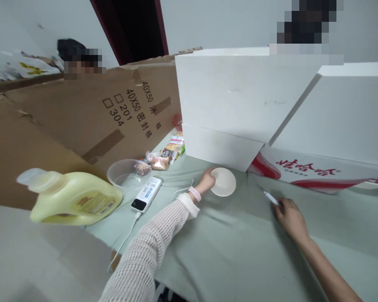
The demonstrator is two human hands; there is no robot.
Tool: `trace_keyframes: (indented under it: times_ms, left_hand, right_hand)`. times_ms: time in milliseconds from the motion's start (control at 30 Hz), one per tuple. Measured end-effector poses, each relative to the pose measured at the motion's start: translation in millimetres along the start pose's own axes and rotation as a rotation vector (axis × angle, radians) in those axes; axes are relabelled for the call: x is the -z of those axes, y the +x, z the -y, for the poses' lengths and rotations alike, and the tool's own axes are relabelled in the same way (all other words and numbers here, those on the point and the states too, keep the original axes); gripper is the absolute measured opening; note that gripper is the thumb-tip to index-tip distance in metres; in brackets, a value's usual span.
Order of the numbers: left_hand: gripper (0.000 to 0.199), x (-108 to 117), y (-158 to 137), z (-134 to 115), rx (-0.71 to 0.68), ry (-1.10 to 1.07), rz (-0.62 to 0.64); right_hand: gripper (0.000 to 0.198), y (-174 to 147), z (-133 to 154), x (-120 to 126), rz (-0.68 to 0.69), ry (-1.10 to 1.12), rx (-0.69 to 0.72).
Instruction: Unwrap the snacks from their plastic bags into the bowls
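My left hand [207, 182], in a white knit sleeve with a pink band at the wrist, is closed on the rim of a small white bowl [224, 182]. The bowl is just over or on the green-grey cloth [239, 239]; I cannot tell which. To the right, my right hand [291, 218] is closed around a slim white-handled tool [271, 198]. Its thin, dark tip points up and left toward the bowl, apart from it. The tip is too blurred for me to tell the tool's kind.
At left stand a yellow detergent jug [78, 199], a clear plastic bowl [126, 170] and a white power bank [147, 194] with a cable. Small snack packets [160, 162] lie behind. A brown carton [82, 109] and white cartons [227, 96] wall the back; people are beyond.
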State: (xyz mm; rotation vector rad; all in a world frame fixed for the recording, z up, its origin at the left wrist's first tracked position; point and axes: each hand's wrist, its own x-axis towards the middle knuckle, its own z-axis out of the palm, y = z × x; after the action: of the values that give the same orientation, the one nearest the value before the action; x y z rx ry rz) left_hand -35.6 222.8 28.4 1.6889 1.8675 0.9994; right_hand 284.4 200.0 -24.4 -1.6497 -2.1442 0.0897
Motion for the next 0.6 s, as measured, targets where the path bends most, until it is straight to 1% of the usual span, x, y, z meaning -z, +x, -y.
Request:
trace_keyframes:
  times_ms: [67,100,167,267,367,433,500,600]
  left_hand:
    - [0.025,-13.0,3.7,-7.4,-0.006,0.023,0.014]
    - [0.031,-13.7,6.3,-8.7,-0.013,0.045,0.010]
    - [0.043,-4.2,13.0,-5.1,-0.025,0.113,-0.010]
    - [0.054,29.5,28.8,16.7,0.004,0.270,-0.048]
    - [0.061,69.6,51.2,52.9,0.137,0.443,-0.104]
    - [0.065,92.0,67.4,77.9,0.237,0.542,-0.131]
    - [0.070,107.6,82.5,99.0,0.304,0.622,-0.133]
    - [0.076,117.7,100.0,120.4,0.352,0.715,-0.107]
  right_hand:
    - [0.030,8.6,-6.2,-8.2,-0.068,-0.047,0.009]
    - [0.031,10.3,-10.3,-11.4,-0.101,-0.073,0.017]
    - [0.032,9.0,-18.5,-16.4,-0.151,-0.127,0.041]
    - [0.033,2.3,-25.4,-20.6,-0.175,-0.192,0.072]
    - [0.032,-1.5,-24.2,-22.5,-0.185,-0.239,0.092]
    - [0.031,-1.3,-21.9,-23.4,-0.194,-0.262,0.103]
    - [0.031,-0.3,-20.6,-24.2,-0.201,-0.273,0.117]
    - [0.032,0.6,-21.2,-25.5,-0.213,-0.290,0.130]
